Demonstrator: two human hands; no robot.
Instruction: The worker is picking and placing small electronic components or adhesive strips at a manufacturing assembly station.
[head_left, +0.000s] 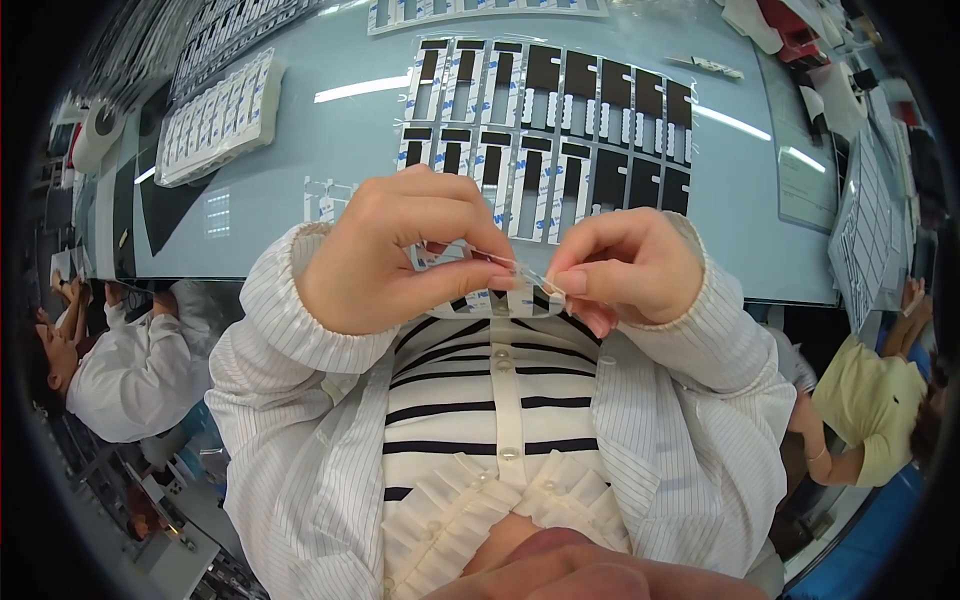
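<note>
Close in front of my chest, both hands are pinched together around a small, thin clear strip [531, 268]. My left hand [385, 250] grips its left end between thumb and forefinger. The thumb and fingertips of my right hand [635, 265] close on the other end. Below the fingers shows part of a clear sheet [465, 303] with white-and-blue printed backing; whether a hand holds it is hidden. Just beyond my hands lie two rows of flat rectangular pieces [543, 75], black with white-and-blue backing, some partly covered by my fingers.
A white stack of backed sheets [218, 120] stands at the left on the grey-blue table [340, 130]. A cutter knife [706, 67] lies at the far right. Another tray [485, 10] sits at the far edge. People sit on both sides, one in white [150, 360], one in yellow [868, 405].
</note>
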